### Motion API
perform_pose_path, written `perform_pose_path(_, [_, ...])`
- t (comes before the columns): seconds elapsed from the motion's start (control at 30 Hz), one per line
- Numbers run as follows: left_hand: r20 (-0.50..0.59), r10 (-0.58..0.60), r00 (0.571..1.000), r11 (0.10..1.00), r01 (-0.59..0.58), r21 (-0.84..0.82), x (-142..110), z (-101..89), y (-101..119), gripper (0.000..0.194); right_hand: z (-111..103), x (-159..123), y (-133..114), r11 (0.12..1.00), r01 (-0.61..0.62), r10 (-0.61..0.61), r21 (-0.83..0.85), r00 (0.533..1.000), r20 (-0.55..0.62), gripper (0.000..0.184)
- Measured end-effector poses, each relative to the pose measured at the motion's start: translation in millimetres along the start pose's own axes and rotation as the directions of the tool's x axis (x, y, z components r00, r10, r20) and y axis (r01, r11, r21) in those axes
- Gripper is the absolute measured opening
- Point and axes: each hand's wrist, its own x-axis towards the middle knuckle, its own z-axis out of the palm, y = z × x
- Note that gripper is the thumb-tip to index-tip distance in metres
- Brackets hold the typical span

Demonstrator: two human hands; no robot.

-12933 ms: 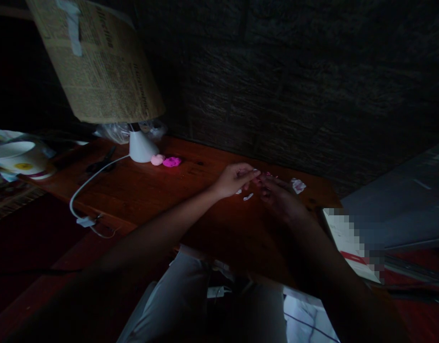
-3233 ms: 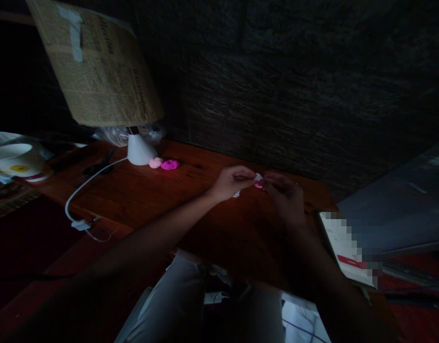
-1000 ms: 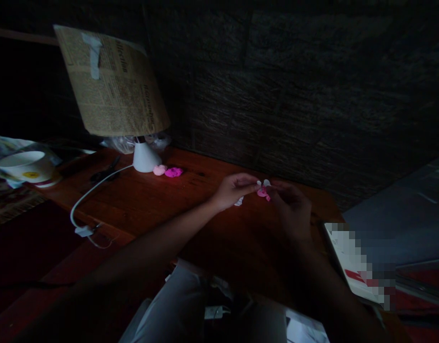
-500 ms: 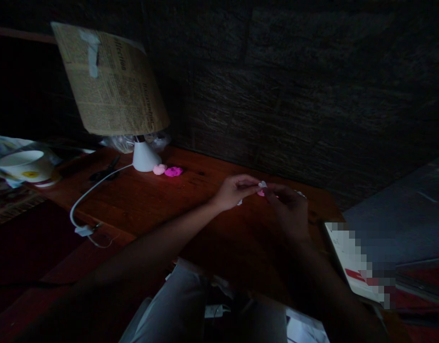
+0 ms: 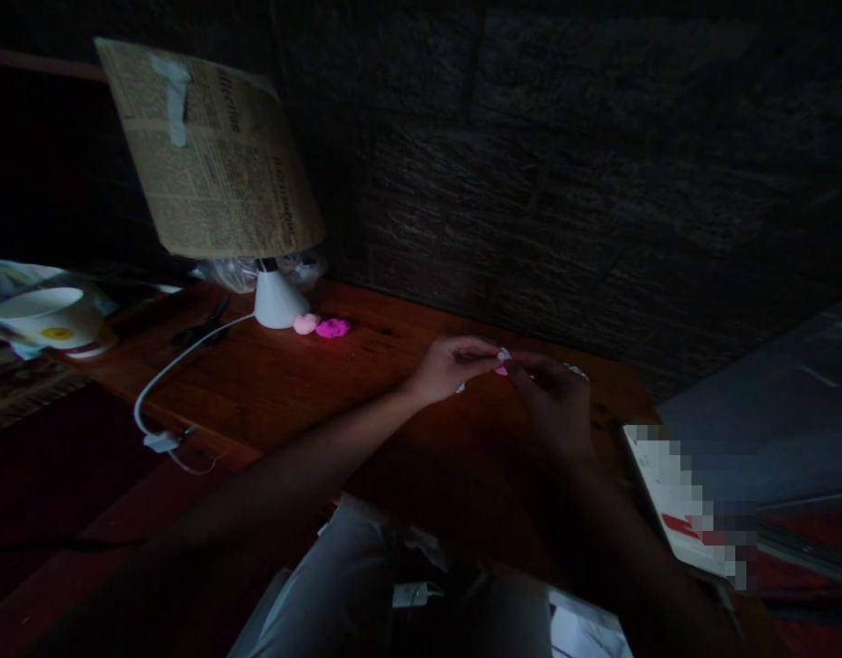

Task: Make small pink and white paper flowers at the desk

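Note:
Over the wooden table, my left hand (image 5: pixel 452 368) and my right hand (image 5: pixel 554 397) meet at their fingertips. Both are closed in a pinch on a small white piece of what looks like modelling clay (image 5: pixel 504 354). Its lower part is hidden by the fingers. Just beneath the fingertips a bit of pink clay (image 5: pixel 503 370) shows; whether it touches the fingers I cannot tell. A white scrap (image 5: pixel 460 387) lies below my left hand, and another white piece (image 5: pixel 577 371) is partly hidden beyond my right hand.
A lamp with a newspaper shade (image 5: pixel 215 164) stands on the table (image 5: pixel 290 384). Pale pink (image 5: pixel 306 323) and magenta clay lumps (image 5: pixel 334 328) sit by its base. Scissors (image 5: pixel 202 329), a paper cup (image 5: pixel 57 320) and a white cable (image 5: pixel 164 379) are left; a white box-like object (image 5: pixel 667 493) is right.
The white piece between my fingertips shows less and its outline has changed. My hands stay almost in the same place, with small finger movement.

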Motion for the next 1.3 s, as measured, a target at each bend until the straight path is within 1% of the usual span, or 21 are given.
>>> perform_pose_path(0.27, [-0.025, -0.027, 0.999, 1.000, 0.027, -0.003, -0.5, 0.9, 0.5, 0.039, 0.6, -0.5, -2.3, 1.000, -0.017, 0.017, -0.008, 1.000, 0.004, 0.020])
perform_pose_path(0.73, [-0.004, -0.016, 1.000, 1.000, 0.016, -0.023, -0.5, 0.5, 1.2, 0.039, 1.3, 0.1, -1.2, 0.999, -0.028, 0.027, 0.023, 0.999, 0.022, 0.021])
perform_pose_path(0.97, [-0.001, -0.015, 1.000, 1.000, 0.015, -0.015, 0.1, 0.4, 1.6, 0.039, 0.6, -0.6, 1.1, 1.000, 0.009, -0.009, -0.001, 1.000, 0.014, 0.021])
perform_pose_path(1.13, [0.011, -0.029, 1.000, 0.999, 0.029, -0.013, 0.1, 0.2, 1.8, 0.040, 1.2, -0.6, 0.4, 1.000, 0.010, -0.010, 0.005, 1.000, 0.005, 0.020])
perform_pose_path(1.3, [0.001, -0.021, 1.000, 1.000, 0.021, -0.016, 0.3, 0.0, 0.6, 0.038, 1.1, -1.2, -2.2, 1.000, 0.019, -0.020, 0.009, 0.999, 0.029, 0.020])
